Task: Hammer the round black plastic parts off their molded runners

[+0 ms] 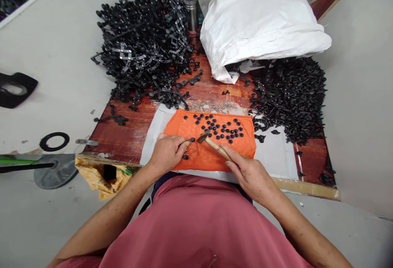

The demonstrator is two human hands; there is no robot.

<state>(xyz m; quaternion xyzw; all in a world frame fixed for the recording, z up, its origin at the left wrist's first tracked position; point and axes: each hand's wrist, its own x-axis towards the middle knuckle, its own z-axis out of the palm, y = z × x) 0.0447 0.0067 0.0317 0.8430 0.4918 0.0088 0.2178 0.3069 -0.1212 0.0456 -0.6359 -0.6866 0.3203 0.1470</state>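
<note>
My right hand (245, 169) is closed round the wooden handle of a hammer (217, 148), whose metal head is just above the orange cloth (196, 161). To the left of the hammer head, my left hand (167, 151) pinches a small black plastic strip (192, 139) with a round end. Another black piece (185, 157) shows by the fingers of that hand, partly hidden. Scattered over the cloth's far half lie several small round black caps (223, 130). A pale sheet (273, 157) lies beneath the cloth.
A tall heap of linked black plastic parts (147, 42) stands at the back left of the reddish wooden table (132, 132). Small black pieces (294, 96) are piled at right beside a white sack (260, 22). Behind stands a metal bottle (192, 12). A yellow bag (95, 176) hangs at the front left.
</note>
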